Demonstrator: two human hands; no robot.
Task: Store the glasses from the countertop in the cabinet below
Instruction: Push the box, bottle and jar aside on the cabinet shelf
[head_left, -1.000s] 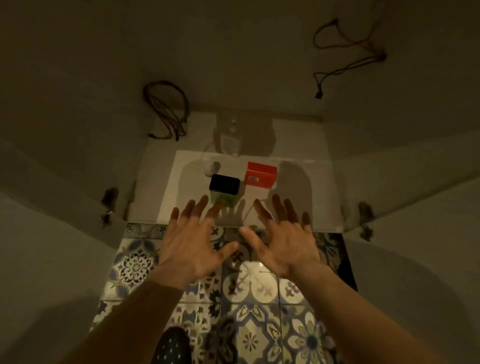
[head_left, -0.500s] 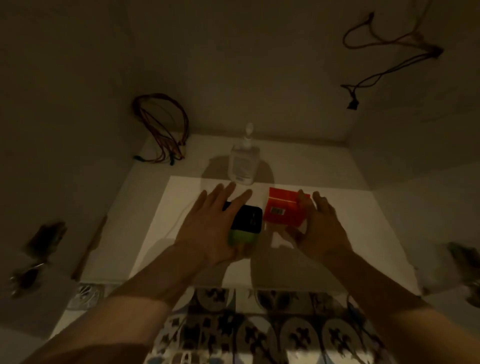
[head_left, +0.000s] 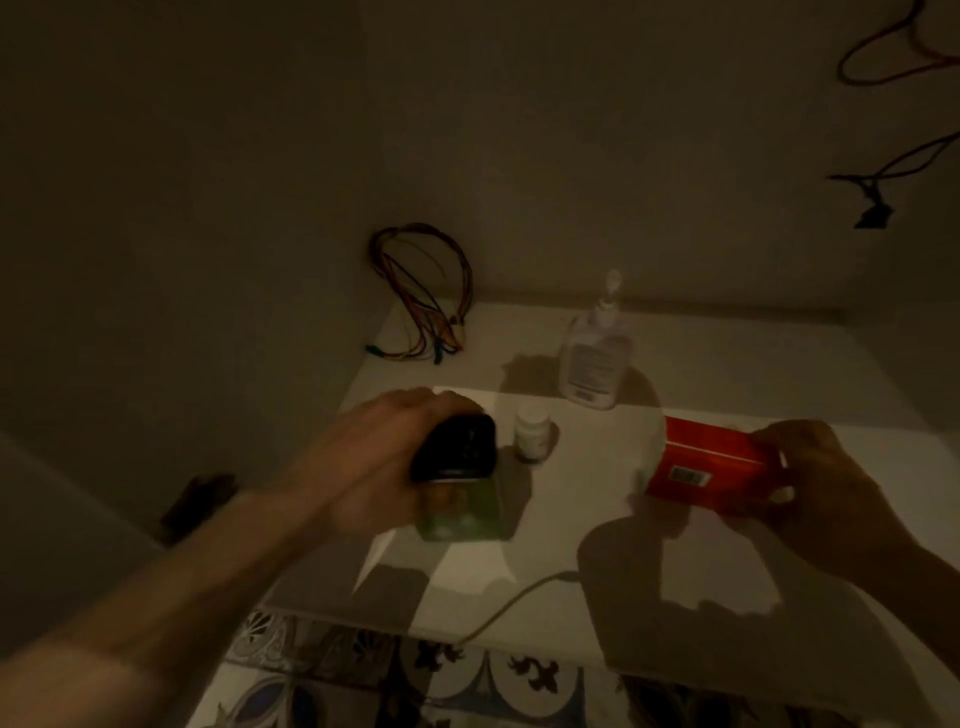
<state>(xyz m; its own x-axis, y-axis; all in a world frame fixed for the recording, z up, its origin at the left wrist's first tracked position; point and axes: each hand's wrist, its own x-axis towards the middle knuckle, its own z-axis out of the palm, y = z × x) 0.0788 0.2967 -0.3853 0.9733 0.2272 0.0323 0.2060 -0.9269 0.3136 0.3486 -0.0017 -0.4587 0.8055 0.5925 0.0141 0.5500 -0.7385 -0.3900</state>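
Note:
I look into a dim, low cabinet with a white sheet on its floor. No glasses show in this view. My left hand is wrapped around a green bottle with a black cap, which is tilted toward me at the sheet's left side. My right hand grips a red box by its right end and holds it slightly above the sheet, at the right.
A small white pill bottle stands just behind the green bottle. A clear pump bottle stands further back. Coloured wires hang in the back left corner, and dark wires at upper right. A pale cable crosses the front edge above patterned floor tiles.
Both hands reached from over the tiles into the cabinet and closed, the left on the green bottle, the right on the red box. The box has moved right, and the small white bottle is uncovered.

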